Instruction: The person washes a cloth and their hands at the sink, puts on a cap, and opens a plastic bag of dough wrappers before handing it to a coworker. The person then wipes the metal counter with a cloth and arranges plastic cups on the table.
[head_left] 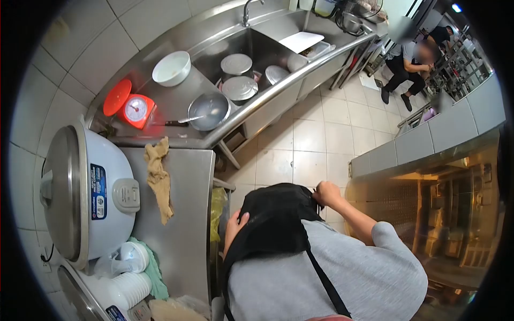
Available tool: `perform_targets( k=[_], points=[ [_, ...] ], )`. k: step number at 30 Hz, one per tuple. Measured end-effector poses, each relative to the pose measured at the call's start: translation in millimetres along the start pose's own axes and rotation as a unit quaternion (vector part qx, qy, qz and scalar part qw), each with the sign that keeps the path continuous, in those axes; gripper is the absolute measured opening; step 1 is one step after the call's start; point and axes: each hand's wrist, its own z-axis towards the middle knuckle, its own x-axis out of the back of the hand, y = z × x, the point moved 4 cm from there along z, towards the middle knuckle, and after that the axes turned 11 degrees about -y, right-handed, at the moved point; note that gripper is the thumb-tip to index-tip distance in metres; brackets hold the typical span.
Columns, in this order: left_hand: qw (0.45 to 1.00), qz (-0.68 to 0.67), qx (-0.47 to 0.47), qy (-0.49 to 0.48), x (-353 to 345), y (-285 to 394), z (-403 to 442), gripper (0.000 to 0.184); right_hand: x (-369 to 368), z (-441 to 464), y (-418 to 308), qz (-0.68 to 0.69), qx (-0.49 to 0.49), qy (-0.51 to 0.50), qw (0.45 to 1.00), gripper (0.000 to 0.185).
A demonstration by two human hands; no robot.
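A black bag (278, 214) hangs at the front of my body, its thin strap crossing my grey shirt. My left hand (234, 229) holds the bag's left side, thumb against the fabric; some of its fingers are hidden. At the far right corner, my right hand (326, 193) is closed in a pinch on the bag's edge. Whether it grips a zip pull or just cloth is too small to tell.
On the left, a large rice cooker (110, 187) and a tan cloth (158, 179) occupy a steel counter (187, 224). Beyond are a red scale (137, 111), a white bowl (172, 69) and a sink (214, 45) with pots. A person (409, 67) sits at the far right.
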Motion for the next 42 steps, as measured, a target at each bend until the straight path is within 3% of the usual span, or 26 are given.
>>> perform_targets(
  k=[2,3,5,7,9,11,13,15,18,21,24,25,27,29,31,32,33,37,42],
  points=[
    [0.999,0.034,0.007,-0.038,4,-20,-8,0.048,18,-19,-14,-0.079,-0.016,-0.014,0.997,0.021],
    [0.989,0.141,-0.004,-0.039,10,-18,-19,0.038,20,-16,-24,-0.102,0.033,0.034,0.994,0.021],
    [0.953,0.263,0.138,-0.056,27,-63,-39,0.034,25,-9,-45,-0.151,0.131,0.131,0.971,0.022],
    [0.924,0.295,0.244,-0.011,29,5,-68,0.027,24,-16,-86,0.013,0.3,0.061,0.952,0.022],
    [0.926,0.298,0.229,0.02,27,25,-75,0.018,-6,-20,-107,0.006,0.412,0.028,0.911,0.024],
    [0.92,0.283,0.271,-0.005,28,-11,-70,0.016,-13,-21,-118,-0.075,0.377,0.046,0.922,0.029],
    [0.921,0.244,0.301,-0.035,31,-2,-76,0.022,-18,-10,-118,0.039,0.365,0.063,0.928,0.031],
    [0.897,0.26,0.358,-0.017,33,17,-81,0.025,-25,-5,-122,0.041,0.366,0.072,0.927,0.027],
    [0.91,0.271,0.311,-0.042,37,-36,-53,0.029,-38,17,-124,0.043,0.377,0.047,0.924,0.023],
    [0.905,0.305,0.294,-0.026,36,-41,-40,0.027,-20,8,-124,0.115,0.378,-0.021,0.918,0.023],
    [0.93,0.294,0.219,-0.007,33,-14,-22,0.024,-13,-3,-100,0.112,0.379,0.034,0.918,0.022],
    [0.946,0.243,0.213,-0.022,32,-15,-12,0.023,-9,-12,-87,0.128,0.347,0.034,0.929,0.022],
    [0.946,0.29,0.145,-0.028,25,36,0,0.026,-4,-28,-59,0.148,0.283,0.017,0.948,0.021],
    [0.954,0.28,0.045,-0.093,-4,44,34,0.033,-26,-34,-9,0.148,0.186,0.004,0.971,0.019],
    [0.907,0.378,-0.115,-0.146,-40,75,44,0.026,-35,-33,21,0.155,0.129,-0.023,0.979,0.019],
    [0.897,0.357,-0.19,-0.177,-71,55,66,0.026,-37,-30,29,0.154,0.126,-0.039,0.979,0.019],
    [0.867,0.368,-0.213,-0.26,-81,81,59,0.022,-39,-26,34,0.151,0.125,-0.057,0.979,0.019],
    [0.824,0.419,-0.221,-0.311,-152,79,74,0.019,-40,-1,18,0.129,0.17,-0.13,0.968,0.019],
    [0.803,0.407,-0.284,-0.329,-145,68,93,0.018,-36,32,-30,0.078,0.252,-0.212,0.941,0.018]
  ],
)
